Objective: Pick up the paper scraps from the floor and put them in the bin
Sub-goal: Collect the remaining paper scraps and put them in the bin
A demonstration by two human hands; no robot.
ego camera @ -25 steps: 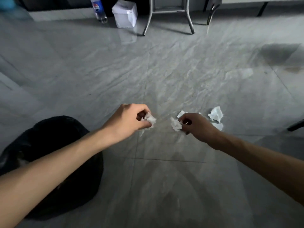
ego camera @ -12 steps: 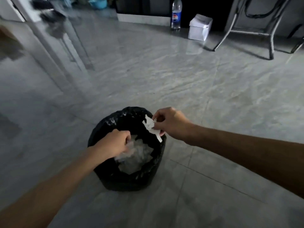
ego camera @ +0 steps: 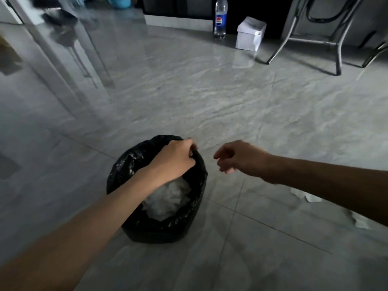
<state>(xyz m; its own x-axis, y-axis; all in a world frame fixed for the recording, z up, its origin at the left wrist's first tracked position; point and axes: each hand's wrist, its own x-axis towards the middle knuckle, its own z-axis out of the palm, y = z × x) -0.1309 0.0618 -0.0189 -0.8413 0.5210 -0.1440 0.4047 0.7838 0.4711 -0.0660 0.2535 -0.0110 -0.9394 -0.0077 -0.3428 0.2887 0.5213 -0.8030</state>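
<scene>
The black-lined bin (ego camera: 126,171) stands on the grey floor at centre, with crumpled white paper (ego camera: 168,198) inside it. My left hand (ego camera: 174,158) hovers over the bin's far right rim, fingers curled into a fist; no paper shows in it. Just right of the bin, my right hand (ego camera: 237,158) hangs in the air with loosely curled fingers, holding nothing. Two white paper scraps (ego camera: 310,197) (ego camera: 361,221) lie on the floor at the right, partly hidden by my right forearm.
A cola bottle (ego camera: 220,19) and a white box (ego camera: 249,34) stand by the far wall. Metal chair legs (ego camera: 338,51) are at the back right, and table legs (ego camera: 92,59) at the back left. Bare tiles surround the bin.
Both hands carried scraps from the floor to the bin. The right hand's scrap is gone and that hand has pulled away to the right; the left hand moved to the bin's far rim.
</scene>
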